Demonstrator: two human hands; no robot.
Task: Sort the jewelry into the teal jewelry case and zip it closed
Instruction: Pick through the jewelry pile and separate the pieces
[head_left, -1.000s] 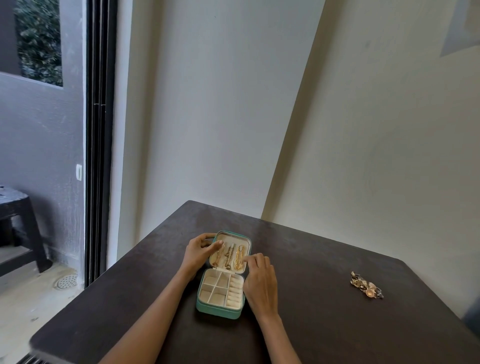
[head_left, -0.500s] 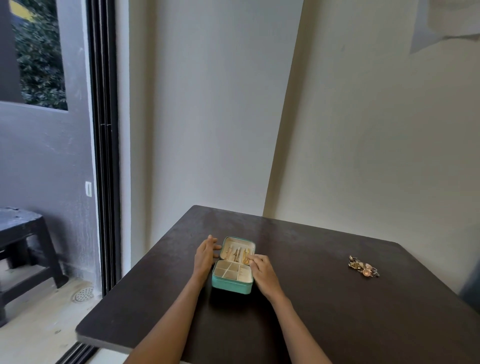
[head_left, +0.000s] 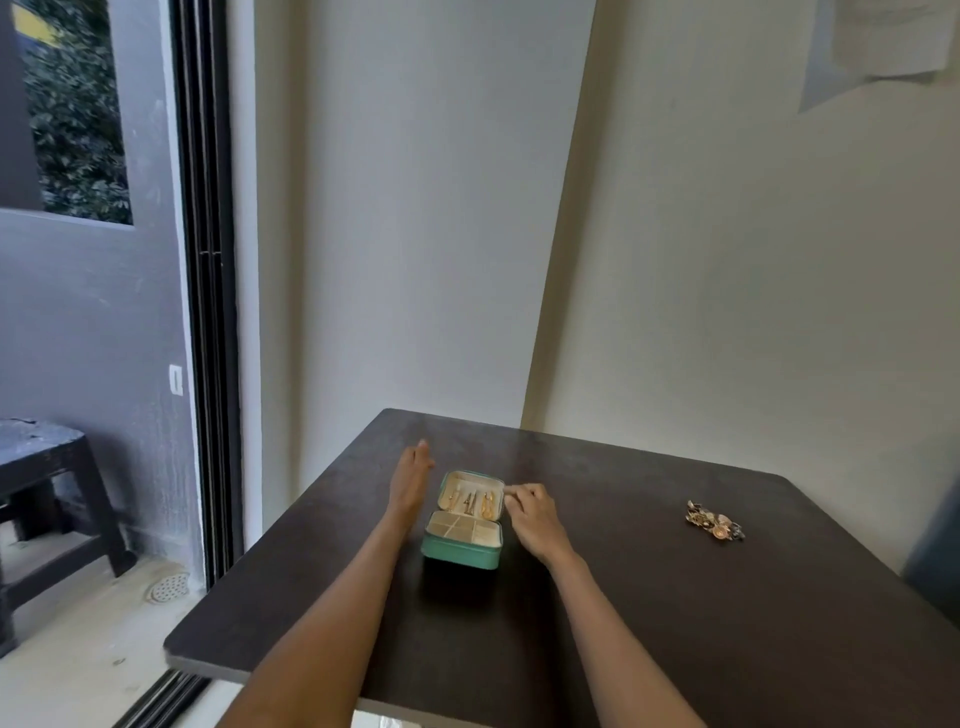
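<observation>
The teal jewelry case (head_left: 461, 546) lies open on the dark table (head_left: 675, 623), its lid tilted back. Gold pieces (head_left: 472, 503) hang inside the cream lid, above a divided cream tray. My left hand (head_left: 410, 478) lies flat with straight fingers beside the case's left side, apart from the lid. My right hand (head_left: 530, 512) is at the lid's right edge with fingers curled and fingertips pinched together by the rim; whether they hold a small piece is too small to see. A heap of loose jewelry (head_left: 714, 521) sits far to the right.
The table stands in a corner with cream walls behind and to the right. A dark sliding-door frame (head_left: 208, 312) is to the left, with a black stool (head_left: 47, 483) and a floor drain outside. The table's front-left edge (head_left: 208, 662) is near.
The camera has pulled back and tilted up. My left hand has let go of the lid and moved out to the left, fingers straightened. My right hand has shifted from inside the lid to its right edge.
</observation>
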